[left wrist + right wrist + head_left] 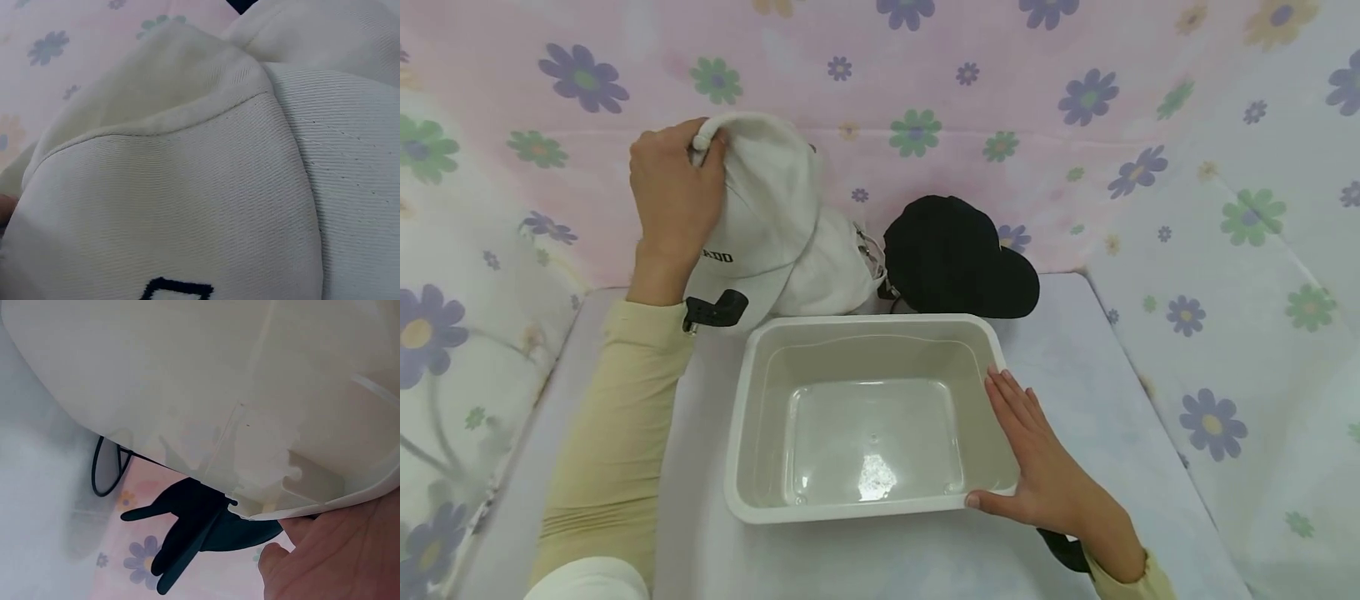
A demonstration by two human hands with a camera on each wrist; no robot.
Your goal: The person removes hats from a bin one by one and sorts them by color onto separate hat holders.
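Observation:
My left hand (688, 167) grips the crown of a white cap (763, 208) with black lettering and holds it raised at the back left, just behind the basin. That cap's fabric (187, 187) fills the left wrist view. A beige plastic basin (752, 367) sits in the middle of the table. My right hand (1026, 454) rests flat against its right rim, fingers straight, thumb at the front corner. From below, the right wrist view has the basin's wall (187, 381) with my right hand (337, 556) at its edge.
A second white cap (838, 267) lies behind the held one, and a black cap (955, 258) lies behind the basin's far right corner. Floral cloth walls (1225, 250) close in the table at the back and both sides. Bare tabletop (1090, 350) lies to the basin's right.

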